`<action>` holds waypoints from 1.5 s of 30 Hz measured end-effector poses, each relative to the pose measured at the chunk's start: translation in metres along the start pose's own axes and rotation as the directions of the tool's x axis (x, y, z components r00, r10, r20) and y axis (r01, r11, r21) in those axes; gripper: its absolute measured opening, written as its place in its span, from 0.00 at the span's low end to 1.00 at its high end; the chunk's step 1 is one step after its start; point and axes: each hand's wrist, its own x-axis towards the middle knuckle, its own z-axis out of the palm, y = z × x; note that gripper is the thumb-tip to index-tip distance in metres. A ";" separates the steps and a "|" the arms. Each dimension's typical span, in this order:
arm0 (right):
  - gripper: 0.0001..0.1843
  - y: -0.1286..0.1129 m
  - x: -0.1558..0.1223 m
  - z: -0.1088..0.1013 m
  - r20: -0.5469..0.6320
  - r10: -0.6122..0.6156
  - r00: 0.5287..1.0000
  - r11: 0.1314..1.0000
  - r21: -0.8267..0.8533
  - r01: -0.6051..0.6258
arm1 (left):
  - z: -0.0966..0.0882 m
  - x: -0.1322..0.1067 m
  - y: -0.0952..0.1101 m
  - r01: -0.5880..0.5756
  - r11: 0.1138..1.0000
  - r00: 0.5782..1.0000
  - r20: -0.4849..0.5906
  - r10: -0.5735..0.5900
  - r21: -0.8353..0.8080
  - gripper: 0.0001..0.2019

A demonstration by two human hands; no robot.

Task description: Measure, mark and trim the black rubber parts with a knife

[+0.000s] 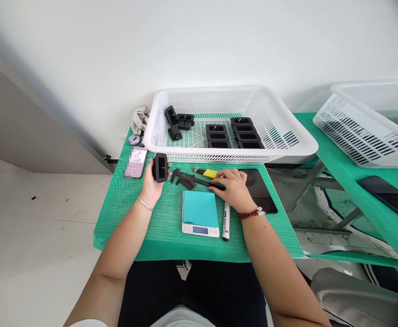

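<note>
Nearest the lens: two bare forearms over a dark lap, reaching onto the green mesh counter.

Left hand closed around a black moulded part, held upright just above the counter, left of centre.

Right hand palm down, fingers close together and loosely curled over the right end of a black caliper lying flat between the two hands. Cannot tell whether pinched or merely rested on.

Just behind the caliper, a yellow utility knife.

Near side of the caliper: small scale with teal platform, display lit. Marker pen just right of it.

Dark tablet right of the right hand, phone left of the held part.

Far edge: white basket with more black parts, some in rows, some loose at left.

Second white basket on the neighbouring counter, far right.
</note>
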 end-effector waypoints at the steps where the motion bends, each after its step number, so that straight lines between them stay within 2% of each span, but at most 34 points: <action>1: 0.09 0.000 0.000 0.000 0.002 -0.008 1.000 1.000 0.000 0.008 | 0.000 0.000 0.000 -0.001 1.000 1.000 0.004 0.001 -0.003 0.19; 7: 0.11 0.000 0.000 0.000 -0.016 -0.053 0.998 0.998 -0.040 0.053 | 0.000 0.000 -0.001 -0.029 0.999 0.999 0.031 0.030 -0.035 0.18; 12: 0.13 0.000 0.001 -0.001 -0.067 -0.054 0.996 0.996 -0.075 0.049 | -0.001 0.001 -0.003 -0.073 0.997 0.997 0.002 0.073 -0.033 0.17; 23: 0.10 0.001 0.001 -0.006 -0.219 -0.035 0.975 0.995 -0.103 0.013 | -0.003 0.002 -0.003 -0.106 0.994 0.994 -0.015 0.106 -0.023 0.14; 32: 0.07 -0.004 0.001 -0.009 -0.248 -0.098 0.964 0.992 -0.107 0.073 | -0.002 0.003 -0.005 -0.084 0.996 0.994 -0.070 0.084 0.010 0.18; 37: 0.08 -0.007 -0.001 -0.008 -0.250 -0.176 0.952 0.982 -0.114 0.152 | -0.002 0.001 -0.006 0.009 1.000 1.000 0.013 -0.010 0.029 0.20; 41: 0.10 -0.011 -0.002 -0.008 -0.210 -0.182 0.961 0.980 -0.116 0.160 | -0.001 -0.001 -0.008 0.056 0.997 0.995 0.080 -0.060 0.049 0.20; 45: 0.16 -0.015 -0.002 -0.009 -0.134 -0.193 0.972 0.977 -0.120 0.178 | 0.000 -0.003 -0.011 0.039 0.997 0.988 0.145 -0.049 0.071 0.19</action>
